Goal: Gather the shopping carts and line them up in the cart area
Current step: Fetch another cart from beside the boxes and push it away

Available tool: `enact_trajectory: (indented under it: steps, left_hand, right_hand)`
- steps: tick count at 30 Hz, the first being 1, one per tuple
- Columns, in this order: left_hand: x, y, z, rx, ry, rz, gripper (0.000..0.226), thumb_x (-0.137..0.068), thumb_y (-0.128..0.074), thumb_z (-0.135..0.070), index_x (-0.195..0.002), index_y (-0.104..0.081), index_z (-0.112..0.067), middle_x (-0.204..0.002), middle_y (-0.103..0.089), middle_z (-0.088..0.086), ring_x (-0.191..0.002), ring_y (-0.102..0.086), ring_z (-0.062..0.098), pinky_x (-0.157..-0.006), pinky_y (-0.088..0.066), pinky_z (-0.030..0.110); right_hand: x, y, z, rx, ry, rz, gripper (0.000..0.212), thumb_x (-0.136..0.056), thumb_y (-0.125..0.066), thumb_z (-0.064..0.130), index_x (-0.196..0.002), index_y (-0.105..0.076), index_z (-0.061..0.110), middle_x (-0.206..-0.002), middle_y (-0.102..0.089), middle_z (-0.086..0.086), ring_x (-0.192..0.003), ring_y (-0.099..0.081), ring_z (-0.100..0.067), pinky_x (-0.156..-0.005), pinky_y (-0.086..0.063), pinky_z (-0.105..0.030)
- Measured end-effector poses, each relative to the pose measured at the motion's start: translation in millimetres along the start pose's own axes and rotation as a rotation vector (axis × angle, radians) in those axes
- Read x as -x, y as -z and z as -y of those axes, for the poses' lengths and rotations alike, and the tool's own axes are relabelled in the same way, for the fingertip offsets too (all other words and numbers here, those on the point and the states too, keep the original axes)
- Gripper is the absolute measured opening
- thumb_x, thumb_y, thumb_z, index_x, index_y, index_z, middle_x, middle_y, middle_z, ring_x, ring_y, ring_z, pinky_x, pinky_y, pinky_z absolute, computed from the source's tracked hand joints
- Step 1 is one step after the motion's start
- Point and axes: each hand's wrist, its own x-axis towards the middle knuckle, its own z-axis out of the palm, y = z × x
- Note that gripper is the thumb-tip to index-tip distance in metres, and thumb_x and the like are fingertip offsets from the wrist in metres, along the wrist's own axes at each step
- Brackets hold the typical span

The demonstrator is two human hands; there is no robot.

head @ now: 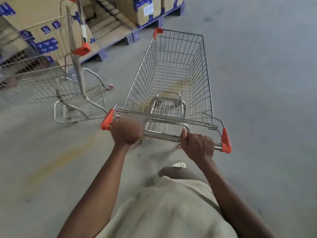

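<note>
Our left hand [126, 130] and right hand [199, 146] curl fingers [185, 134] round the cart bar [161, 135]. The parked cart [39, 90] stands front-left, nearer our left hand.

Silver cart [173, 69], orange corner caps [226, 140]

Head camera looks steeply down, close overhead.

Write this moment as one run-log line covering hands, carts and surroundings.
left hand: grips handle | right hand: grips handle | held cart: empty, upright | second cart: ahead-left, unheld | cardboard boxes: stacked behind it
</note>
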Motion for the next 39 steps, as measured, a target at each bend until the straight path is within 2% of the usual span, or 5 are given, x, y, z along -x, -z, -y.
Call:
enact_trajectory:
  steps: [7,12,18,29,39]
  left_hand:
    - [-88.6,-46.1,-56.0,0.045,-0.097,-0.014,0.038,-0.081,-0.043,-0.027,-0.046,-0.053,-0.014,-0.043,-0.050,0.004,-0.042,-0.041,0.024,-0.057,-0.033,0.030]
    - [-159.2,-86.3,-107.9,0.058,-0.119,0.014,0.041,-0.083,-0.041,-0.030,-0.048,-0.054,-0.013,-0.044,-0.051,0.004,-0.043,-0.044,0.026,-0.059,-0.032,0.032]
    - [-233.0,-131.6,-158.0,0.069,-0.220,0.012,0.038,-0.083,-0.044,-0.027,-0.048,-0.050,-0.016,-0.045,-0.047,0.002,-0.043,-0.038,0.024,-0.058,-0.027,0.030]
    - [-425.8,-212.2,-230.6,0.127,-0.442,-0.042,0.028,-0.076,-0.056,-0.016,-0.049,-0.050,-0.016,-0.046,-0.048,0.003,-0.045,-0.041,0.026,-0.057,-0.029,0.032]
    - [-619.0,-285.3,-334.5,0.112,-0.473,0.170,0.038,-0.082,-0.048,-0.029,-0.050,-0.058,-0.010,-0.049,-0.054,0.009,-0.048,-0.042,0.027,-0.063,-0.034,0.033]
  right_hand:
    - [-82.7,-5.6,-60.3,0.066,-0.047,-0.051,0.051,-0.095,-0.057,0.036,-0.050,-0.066,0.014,-0.043,-0.057,-0.011,-0.037,-0.057,-0.034,-0.046,-0.042,-0.031]
    - [-149.3,-10.6,-115.0,0.122,-0.130,-0.116,0.055,-0.098,-0.050,0.037,-0.051,-0.066,0.013,-0.044,-0.058,-0.011,-0.039,-0.058,-0.034,-0.051,-0.029,-0.029]
    - [-216.4,-16.5,-167.4,0.131,-0.240,-0.122,0.062,-0.099,-0.039,0.042,-0.054,-0.068,0.011,-0.048,-0.059,-0.014,-0.044,-0.061,-0.037,-0.052,-0.036,-0.031]
    - [-364.1,-24.4,-216.3,0.143,-0.389,-0.244,0.049,-0.094,-0.059,0.030,-0.047,-0.064,0.015,-0.042,-0.055,-0.003,-0.035,-0.054,-0.031,-0.055,-0.027,-0.026]
    - [-531.0,-35.2,-294.3,0.167,-0.565,-0.255,0.058,-0.100,-0.041,0.037,-0.050,-0.063,0.016,-0.042,-0.053,-0.001,-0.036,-0.054,-0.029,-0.054,-0.026,-0.025]
